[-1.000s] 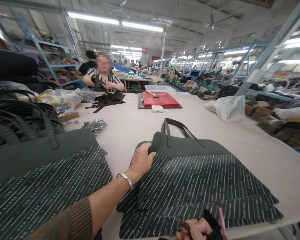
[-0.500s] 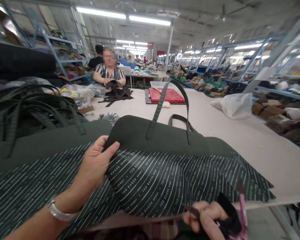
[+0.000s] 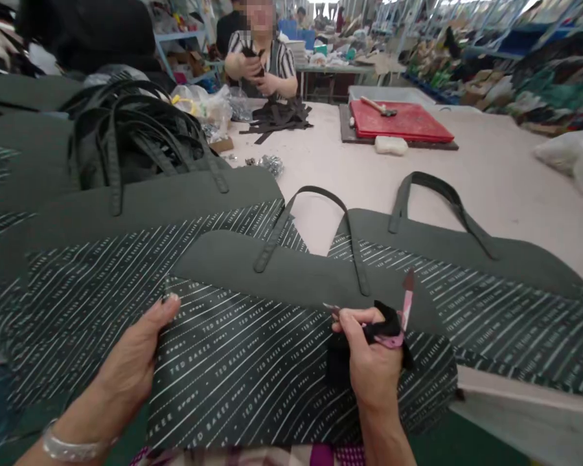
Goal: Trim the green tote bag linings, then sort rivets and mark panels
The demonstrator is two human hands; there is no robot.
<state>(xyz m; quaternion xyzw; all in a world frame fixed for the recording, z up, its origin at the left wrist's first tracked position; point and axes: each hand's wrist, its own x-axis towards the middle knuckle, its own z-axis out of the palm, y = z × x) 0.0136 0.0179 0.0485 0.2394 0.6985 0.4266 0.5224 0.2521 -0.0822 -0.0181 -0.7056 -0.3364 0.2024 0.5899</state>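
In front of me lies a dark green bag panel (image 3: 252, 362) with white-striped lettering, a plain upper band and a strap handle (image 3: 318, 191). My left hand (image 3: 131, 353) grips its left edge, thumb on top and fingers hidden behind. Over the panel's right half, my right hand (image 3: 374, 362) is closed around pink thread snips (image 3: 407, 303), partly hidden by the hand and by black cloth. A thin pointed tip shows just beyond the fingers, close to the seam below the plain band. Another handled panel (image 3: 505, 304) lies to the right.
Stacked panels with bunched handles (image 3: 140, 129) fill the left side. Across the pale table (image 3: 490, 188) are a red board (image 3: 408, 123) with a hammer (image 3: 379, 107) on it, and dark strips (image 3: 282, 120). A person (image 3: 262, 65) in a striped top works behind the strips.
The view has tilted down. One handled panel now lies apart on the right, with another in front of me. My right hand has risen from the lower edge to the seam area.
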